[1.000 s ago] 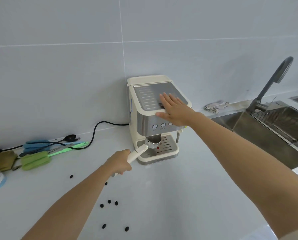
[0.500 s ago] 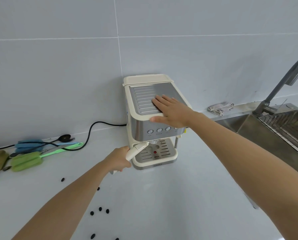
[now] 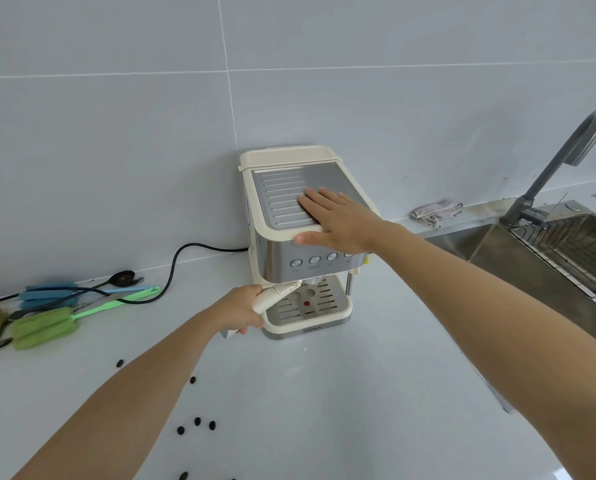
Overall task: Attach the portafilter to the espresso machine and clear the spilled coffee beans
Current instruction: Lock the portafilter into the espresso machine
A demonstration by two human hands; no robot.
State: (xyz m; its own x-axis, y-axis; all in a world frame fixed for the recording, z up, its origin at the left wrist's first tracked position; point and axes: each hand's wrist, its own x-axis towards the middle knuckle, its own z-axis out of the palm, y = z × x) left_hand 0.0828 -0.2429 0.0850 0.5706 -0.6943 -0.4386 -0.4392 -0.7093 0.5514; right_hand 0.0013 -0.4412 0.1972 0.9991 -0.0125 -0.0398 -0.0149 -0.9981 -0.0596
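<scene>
Under the espresso machine (image 3: 300, 216), the left hand (image 3: 239, 310) grips the portafilter (image 3: 272, 296) handle; the right hand (image 3: 339, 220) lies flat on top, fingers together; coffee beans (image 3: 197, 421) dot the counter (image 3: 324, 393).

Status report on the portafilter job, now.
Left hand shut on portafilter handle, head up under the espresso machine. Right hand flat on its top, bracing. Coffee beans uncleared on counter. Nothing in the way.
</scene>
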